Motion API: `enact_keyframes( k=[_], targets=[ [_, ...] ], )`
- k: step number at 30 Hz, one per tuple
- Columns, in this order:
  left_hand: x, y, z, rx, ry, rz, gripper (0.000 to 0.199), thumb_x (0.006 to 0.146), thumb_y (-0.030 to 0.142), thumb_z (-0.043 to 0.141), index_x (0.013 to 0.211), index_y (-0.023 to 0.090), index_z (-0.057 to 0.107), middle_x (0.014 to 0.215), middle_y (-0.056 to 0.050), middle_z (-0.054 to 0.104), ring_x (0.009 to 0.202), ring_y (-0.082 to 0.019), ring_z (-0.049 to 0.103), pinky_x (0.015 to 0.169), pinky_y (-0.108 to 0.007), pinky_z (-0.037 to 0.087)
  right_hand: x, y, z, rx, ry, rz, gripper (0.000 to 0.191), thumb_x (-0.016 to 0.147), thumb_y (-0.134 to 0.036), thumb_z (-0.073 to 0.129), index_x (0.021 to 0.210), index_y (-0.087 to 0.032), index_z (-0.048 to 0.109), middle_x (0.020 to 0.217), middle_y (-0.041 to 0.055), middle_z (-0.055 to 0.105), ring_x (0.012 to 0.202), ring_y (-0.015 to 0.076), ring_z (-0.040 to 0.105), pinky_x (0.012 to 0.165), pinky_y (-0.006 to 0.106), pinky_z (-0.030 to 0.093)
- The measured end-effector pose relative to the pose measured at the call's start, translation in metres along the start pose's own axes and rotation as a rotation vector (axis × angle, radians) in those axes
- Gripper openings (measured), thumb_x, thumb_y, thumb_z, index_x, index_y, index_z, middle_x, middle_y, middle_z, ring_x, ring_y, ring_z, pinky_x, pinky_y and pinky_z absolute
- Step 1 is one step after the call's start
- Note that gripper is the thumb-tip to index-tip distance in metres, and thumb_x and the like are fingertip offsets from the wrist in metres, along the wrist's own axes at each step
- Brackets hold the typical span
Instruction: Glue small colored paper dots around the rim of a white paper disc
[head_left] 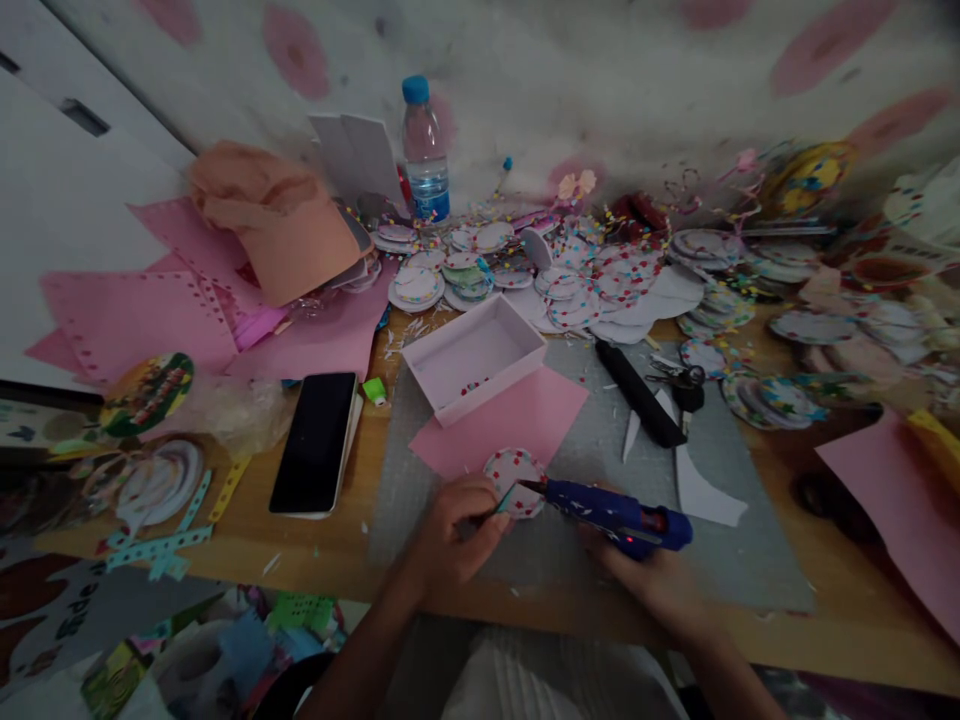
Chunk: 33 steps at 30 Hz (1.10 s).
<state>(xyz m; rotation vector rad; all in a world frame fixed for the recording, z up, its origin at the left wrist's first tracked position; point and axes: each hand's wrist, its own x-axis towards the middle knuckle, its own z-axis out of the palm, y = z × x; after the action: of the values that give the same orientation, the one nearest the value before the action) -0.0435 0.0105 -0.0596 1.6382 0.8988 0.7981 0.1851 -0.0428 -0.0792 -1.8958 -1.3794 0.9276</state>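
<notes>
Near the front of the grey cutting mat, my left hand (461, 530) pinches a thin teal strip (508, 497). Just beside its fingertips lies a small white disc with red stars (517, 468). My right hand (645, 575) is wrapped round a blue glue gun (619, 512), whose dark nozzle points left and reaches the strip over the disc. A small red light glows on the gun's body. Behind the disc a pink sheet (517, 415) lies partly under a white open box (480, 352) with a few small red bits inside.
A phone (315, 440) lies left of the mat (420, 520). Keys (686, 385), a black tool (637, 390) and white paper scraps are at the right. Many decorated discs (570, 290), a water bottle (426, 150) and an orange cap (277, 220) stand along the back.
</notes>
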Motion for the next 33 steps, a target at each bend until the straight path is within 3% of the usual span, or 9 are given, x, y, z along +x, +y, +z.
enact_keyframes(
  k=[4,9,16,21,33],
  targets=[
    [0.0,0.001,0.0,0.003,0.009,-0.007,0.035,0.089,0.023,0.047,0.058,0.019,0.031,0.061,0.001,0.037,0.062,-0.014,0.04,0.059,-0.029,0.03,0.0,-0.004,0.0,0.099,-0.059,-0.013,0.034,0.072,-0.045,0.057,0.095,-0.023,0.067,0.088,0.0043,0.072,0.082,0.0255,0.068,0.072,0.035,0.056],
    [0.001,0.002,0.0,-0.001,0.01,0.01,0.034,0.087,0.021,0.047,0.057,0.019,0.032,0.06,0.001,0.036,0.061,-0.014,0.04,0.058,-0.029,0.029,0.002,-0.012,-0.003,0.089,-0.095,0.04,0.027,0.072,-0.043,0.057,0.087,-0.023,0.067,0.073,0.0025,0.07,0.07,0.0242,0.067,0.065,0.034,0.057],
    [0.002,0.003,0.0,0.005,0.011,0.011,0.034,0.087,0.022,0.046,0.056,0.019,0.032,0.059,0.001,0.036,0.059,-0.013,0.038,0.056,-0.029,0.028,0.001,-0.009,-0.002,0.085,-0.111,0.028,0.032,0.071,-0.043,0.057,0.093,-0.021,0.067,0.085,0.0042,0.072,0.076,0.0242,0.068,0.071,0.034,0.057],
    [0.002,0.002,0.0,0.016,0.008,-0.008,0.034,0.087,0.024,0.046,0.056,0.019,0.033,0.06,0.001,0.038,0.061,-0.014,0.041,0.058,-0.029,0.03,-0.001,-0.009,-0.001,0.095,-0.026,0.05,0.038,0.07,-0.044,0.06,0.1,-0.021,0.066,0.094,0.0058,0.072,0.086,0.0263,0.068,0.079,0.038,0.056],
    [0.003,0.003,0.0,0.017,0.015,-0.001,0.035,0.087,0.024,0.046,0.055,0.019,0.036,0.059,0.0,0.04,0.061,-0.014,0.043,0.059,-0.029,0.032,-0.001,-0.002,0.002,0.129,-0.073,0.004,0.035,0.072,-0.043,0.058,0.098,-0.022,0.066,0.092,0.0049,0.073,0.086,0.026,0.069,0.08,0.036,0.056]
  ],
)
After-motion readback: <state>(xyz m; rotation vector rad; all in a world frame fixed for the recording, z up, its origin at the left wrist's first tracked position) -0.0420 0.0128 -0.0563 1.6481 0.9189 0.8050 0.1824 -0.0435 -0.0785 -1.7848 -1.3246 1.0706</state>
